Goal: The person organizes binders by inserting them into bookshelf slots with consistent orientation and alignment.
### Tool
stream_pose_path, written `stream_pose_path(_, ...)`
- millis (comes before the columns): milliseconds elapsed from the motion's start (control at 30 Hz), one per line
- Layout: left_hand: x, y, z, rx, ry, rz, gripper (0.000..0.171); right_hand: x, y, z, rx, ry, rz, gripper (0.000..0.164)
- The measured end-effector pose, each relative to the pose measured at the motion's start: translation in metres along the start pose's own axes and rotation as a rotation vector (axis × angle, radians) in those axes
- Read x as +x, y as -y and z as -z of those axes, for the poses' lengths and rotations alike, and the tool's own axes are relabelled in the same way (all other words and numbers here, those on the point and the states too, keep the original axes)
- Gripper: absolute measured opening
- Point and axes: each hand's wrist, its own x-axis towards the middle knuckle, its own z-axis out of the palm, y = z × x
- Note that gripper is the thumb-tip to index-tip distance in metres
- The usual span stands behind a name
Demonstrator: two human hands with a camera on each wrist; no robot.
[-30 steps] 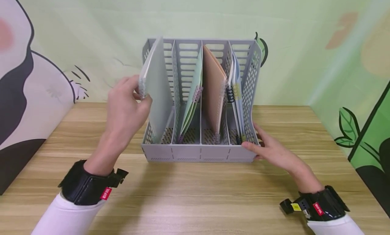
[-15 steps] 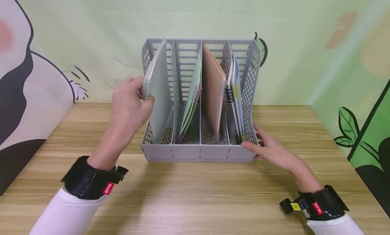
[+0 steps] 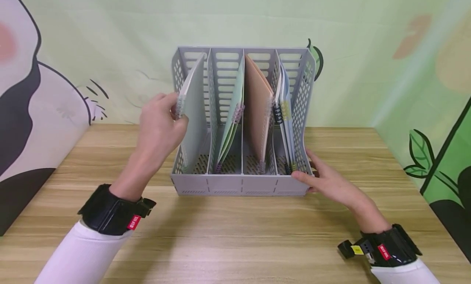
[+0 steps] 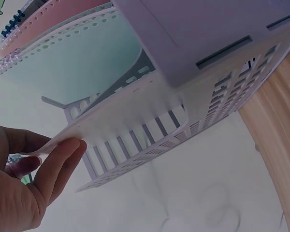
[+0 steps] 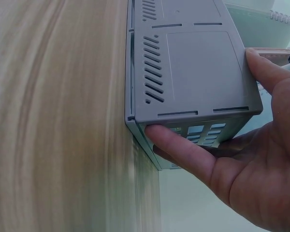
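A grey file organizer (image 3: 224,185) with several upright compartments stands on the table. My left hand (image 3: 160,122) pinches the bound edge of a pale, clear-ringed notebook (image 3: 194,116), which stands slightly tilted inside the leftmost compartment. In the left wrist view, the thumb and fingers (image 4: 58,164) hold that notebook's edge from both sides. My right hand (image 3: 331,179) grips the organizer's front right corner. Its thumb lies on the top front edge in the right wrist view, and a finger (image 5: 183,152) lies along the side wall; the other fingers are partly hidden.
Green notebooks (image 3: 232,116) lean in the second compartment and an orange-brown notebook (image 3: 256,108) in the third. The rightmost compartment holds white and blue ring-bound notebooks (image 3: 286,112). A printed cloth backdrop (image 3: 257,18) hangs behind the wooden table (image 3: 239,235).
The pale notebook has moved a little lower and to the right within the leftmost compartment. My left hand has shifted right with it. The right hand and the organizer stay still.
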Motion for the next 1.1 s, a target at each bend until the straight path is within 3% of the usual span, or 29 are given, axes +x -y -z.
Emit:
stream_pose_path(200,-0.002,0.0,-0.003,-0.023,0.052,0.017,0.027,0.0,0.001,0.0,0.014,0.003,-0.005,0.09)
stream_pose_path(533,-0.003,0.0,-0.015,-0.013,0.08,0.003,0.024,0.0,0.0,0.001,0.027,0.009,0.001,0.091)
stream_pose_path(867,-0.003,0.003,-0.021,0.012,0.045,-0.046,0.017,-0.001,0.0,0.0,0.022,0.003,-0.001,0.092)
stream_pose_path(1100,-0.002,0.003,-0.023,0.006,0.053,-0.037,0.013,0.0,0.001,0.0,0.025,0.006,0.0,0.09)
